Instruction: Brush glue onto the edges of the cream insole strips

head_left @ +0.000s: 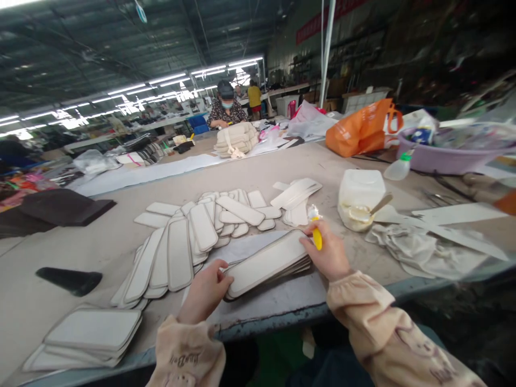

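A stack of long white panels point(266, 262) with rounded corners and dark edges lies in front of me on a pale sheet point(278, 301). My left hand point(207, 285) pinches the left end of the top panel, thumb and fingers closed. At the right end, my right hand point(328, 250) presses its fingertips on the panel's corner. The same hand grips a yellow-handled tool point(317, 237) with a whitish tip pointing up; its exact kind is unclear. Many similar panels point(180, 252) are spread in an overlapping heap beyond and left of my left hand.
A cut white jug point(360, 193) with a stick in it stands right, near a crumpled cloth point(419, 247). Another panel pile point(92, 329) and a dark tapered object point(70, 280) lie left. An orange bag point(358, 129) and purple basin point(447, 156) sit behind. A person point(228, 110) works opposite.
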Motion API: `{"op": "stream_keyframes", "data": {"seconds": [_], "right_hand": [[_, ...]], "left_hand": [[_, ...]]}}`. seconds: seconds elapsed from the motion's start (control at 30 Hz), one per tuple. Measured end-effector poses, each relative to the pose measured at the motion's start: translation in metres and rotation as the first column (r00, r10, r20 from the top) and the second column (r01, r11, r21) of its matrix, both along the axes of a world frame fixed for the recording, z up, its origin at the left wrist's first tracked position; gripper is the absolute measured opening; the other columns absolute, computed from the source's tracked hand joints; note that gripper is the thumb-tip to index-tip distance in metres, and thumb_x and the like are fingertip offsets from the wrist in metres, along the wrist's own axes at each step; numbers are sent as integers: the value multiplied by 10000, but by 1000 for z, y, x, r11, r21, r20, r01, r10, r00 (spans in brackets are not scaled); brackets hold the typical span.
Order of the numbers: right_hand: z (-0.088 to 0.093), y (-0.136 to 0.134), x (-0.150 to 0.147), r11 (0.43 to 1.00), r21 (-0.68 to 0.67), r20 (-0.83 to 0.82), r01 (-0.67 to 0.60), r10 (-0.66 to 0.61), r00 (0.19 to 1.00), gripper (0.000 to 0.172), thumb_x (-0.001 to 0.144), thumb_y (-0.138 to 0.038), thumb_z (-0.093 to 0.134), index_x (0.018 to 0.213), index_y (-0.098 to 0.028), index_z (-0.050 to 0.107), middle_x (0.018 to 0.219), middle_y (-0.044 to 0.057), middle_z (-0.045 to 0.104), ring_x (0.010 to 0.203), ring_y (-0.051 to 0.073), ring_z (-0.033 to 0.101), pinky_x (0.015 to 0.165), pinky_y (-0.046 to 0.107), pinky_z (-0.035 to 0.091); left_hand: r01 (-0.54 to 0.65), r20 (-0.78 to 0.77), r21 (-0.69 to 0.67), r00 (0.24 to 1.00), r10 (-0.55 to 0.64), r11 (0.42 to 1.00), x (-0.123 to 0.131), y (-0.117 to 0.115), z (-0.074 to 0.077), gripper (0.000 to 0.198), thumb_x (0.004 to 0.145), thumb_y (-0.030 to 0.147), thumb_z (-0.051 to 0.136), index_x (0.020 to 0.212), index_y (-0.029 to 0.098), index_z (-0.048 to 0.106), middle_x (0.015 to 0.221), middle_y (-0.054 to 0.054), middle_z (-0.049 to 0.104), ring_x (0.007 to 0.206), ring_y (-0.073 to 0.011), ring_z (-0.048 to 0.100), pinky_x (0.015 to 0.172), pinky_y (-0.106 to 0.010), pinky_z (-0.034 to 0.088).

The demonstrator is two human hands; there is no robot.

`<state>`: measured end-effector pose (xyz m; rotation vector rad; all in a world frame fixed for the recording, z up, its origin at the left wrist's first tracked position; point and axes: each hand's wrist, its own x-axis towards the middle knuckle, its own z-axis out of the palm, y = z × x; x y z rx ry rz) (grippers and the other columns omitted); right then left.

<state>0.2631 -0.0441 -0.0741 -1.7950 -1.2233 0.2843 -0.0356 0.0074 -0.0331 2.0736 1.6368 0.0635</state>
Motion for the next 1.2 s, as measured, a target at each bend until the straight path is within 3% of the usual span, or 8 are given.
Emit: {"op": "stream_keyframes", "data": {"seconds": [0.17,0.27,0.37,0.47,0.57,0.7,1.03,1.2], "right_hand": [[5,6,-2,937,350,-355,7,126,926,362,712,-291,722,944,-253,446,872,-10,647,739,165,643,726,328,521],[23,6,-5,889,457,-465,33,207,861,423,672,-260,768,936,-255,438,843,-28,634,732,142,629,705,294,512],[45,1,-11,841,541,-520,23,314,794,456,661,-209,781,934,-263,419,829,-46,636,749,125,623,704,269,500],[61,-4,-15,801,599,-515,-5,390,764,475,652,-180,786,924,-267,406,855,-50,642,785,120,626,728,264,499],[66,-5,-13,805,594,-524,-8,394,755,473,648,-206,792,910,-266,403,860,-48,646,789,124,636,740,273,506],[62,1,-6,853,522,-614,18,361,702,468,648,-282,795,899,-262,400,858,-35,662,794,137,654,716,276,515],[60,4,-3,903,420,-603,86,207,770,430,623,-323,802,832,-236,436,731,-51,629,707,133,634,686,270,503],[65,-3,4,892,426,-574,149,140,807,393,619,-318,816,807,-243,479,734,-39,646,714,163,645,698,317,515]], "left_hand": [[25,83,124,996,-35,992,-6,-4,8,368,814,295,535,1146,153,600,952,-74,650,867,-209,610,732,-314,441],[35,266,202,960,-89,979,-1,-1,19,479,847,393,510,1263,160,557,1307,-136,545,1128,-259,554,734,-309,481],[31,411,215,904,-119,976,14,4,30,537,849,428,525,1327,184,522,1431,-110,479,1301,-283,439,813,-311,486],[96,526,143,836,-158,985,30,8,35,527,837,425,565,1304,182,553,1318,-93,593,1217,-267,520,865,-307,464],[244,565,-10,801,-196,970,38,6,35,349,849,432,549,1020,165,695,959,-50,708,895,-214,627,723,-268,451],[221,565,-166,820,-91,961,41,-8,30,318,848,430,528,745,164,668,653,13,591,621,-138,506,553,-238,338],[125,676,-356,719,163,926,56,-42,14,334,805,472,586,680,162,580,575,40,476,537,-99,400,503,-218,278],[359,773,-505,593,225,785,60,-52,11,391,746,506,674,924,158,680,759,-25,640,684,-153,551,624,-250,399]]}}
